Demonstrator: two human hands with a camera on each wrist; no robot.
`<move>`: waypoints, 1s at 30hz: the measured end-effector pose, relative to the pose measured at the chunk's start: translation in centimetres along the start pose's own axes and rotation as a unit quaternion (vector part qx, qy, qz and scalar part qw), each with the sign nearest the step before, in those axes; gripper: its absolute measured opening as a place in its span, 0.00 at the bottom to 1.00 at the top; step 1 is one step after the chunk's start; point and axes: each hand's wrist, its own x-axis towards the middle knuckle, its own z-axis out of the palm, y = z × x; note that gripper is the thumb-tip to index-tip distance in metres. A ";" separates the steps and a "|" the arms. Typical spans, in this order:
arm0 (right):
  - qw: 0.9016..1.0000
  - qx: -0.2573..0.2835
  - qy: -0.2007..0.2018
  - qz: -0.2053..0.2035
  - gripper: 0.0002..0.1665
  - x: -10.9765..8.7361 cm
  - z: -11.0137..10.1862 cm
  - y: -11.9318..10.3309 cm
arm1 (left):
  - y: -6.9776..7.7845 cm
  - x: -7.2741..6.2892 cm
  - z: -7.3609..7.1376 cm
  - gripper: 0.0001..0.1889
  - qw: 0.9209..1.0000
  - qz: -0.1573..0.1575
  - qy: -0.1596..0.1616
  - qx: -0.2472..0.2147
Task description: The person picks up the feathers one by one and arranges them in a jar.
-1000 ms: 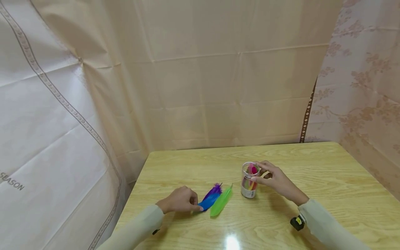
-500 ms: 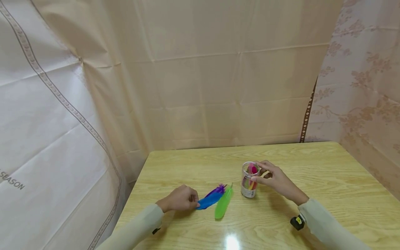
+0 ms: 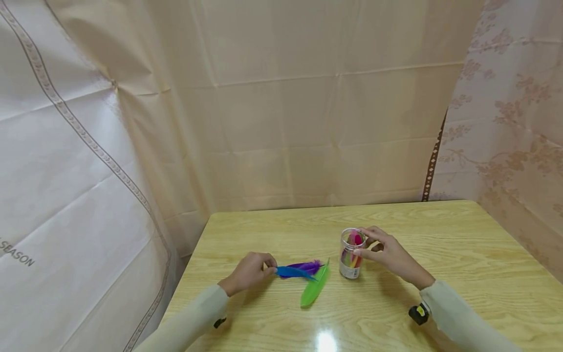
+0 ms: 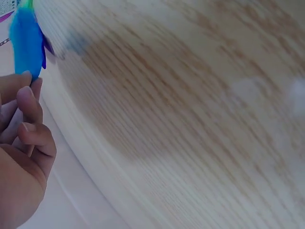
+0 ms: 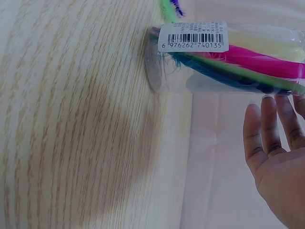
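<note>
My left hand point(image 3: 249, 272) pinches the end of a blue feather point(image 3: 295, 273) between thumb and forefinger, its far tip slanting over the others. Partly under it lies a purple feather point(image 3: 311, 267), and a bright green feather point(image 3: 314, 289) is on the table just to the right. In the left wrist view the blue feather point(image 4: 26, 43) rises from the fingertips. A clear jar point(image 3: 349, 271) with several coloured feathers inside stands upright. My right hand point(image 3: 389, 252) holds it near the rim, thumb in front and fingers behind. The right wrist view shows the barcode label point(image 5: 193, 37).
The wooden table point(image 3: 440, 244) carries all of this, its far edge close to a beige cloth backdrop point(image 3: 308, 122). A pale cloth point(image 3: 88, 220) hangs at the left and a flower-patterned one point(image 3: 519, 122) at the right.
The left hand has lifted the blue feather and swung it to lie more level, apart from the purple one. The green feather has shifted slightly. The right hand and jar stay still.
</note>
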 end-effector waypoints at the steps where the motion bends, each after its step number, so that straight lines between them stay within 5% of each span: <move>1: 1.000 0.000 0.000 0.000 0.32 0.0 0.0 0.0 | -0.1 0.0 0.0 0.03 1.000 0.000 0.005 0.003; 30: 1.000 0.006 -0.003 0.001 0.32 -0.1 -0.1 -0.2 | 0.9 0.8 -1.6 0.06 0.997 -0.008 0.081 -0.016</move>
